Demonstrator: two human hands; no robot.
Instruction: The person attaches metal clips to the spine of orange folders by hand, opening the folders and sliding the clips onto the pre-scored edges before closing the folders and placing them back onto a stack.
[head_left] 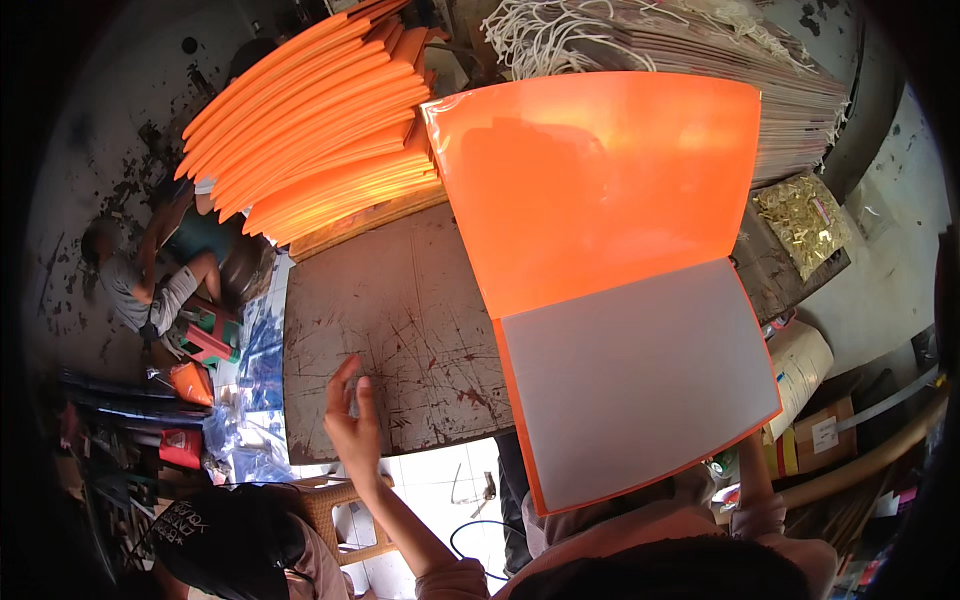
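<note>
A large orange folder stands opened in front of me, its glossy orange cover tipped up at the back. The grey-white inner panel slopes toward me past the table's near edge. My right forearm comes up at the folder's lower right, and the folder seems held up on that side. Behind the panel, my right hand's fingers are hidden. Over the near left of the scratched table, my left hand is open with fingers apart, holding nothing. A tall stack of orange folders lies at the back left.
A bundle of thin sheets with white cords lies at the back right. Beside it is a clear bag of small gold-coloured metal pieces. A person in a black cap is close at lower left; another person sits farther left.
</note>
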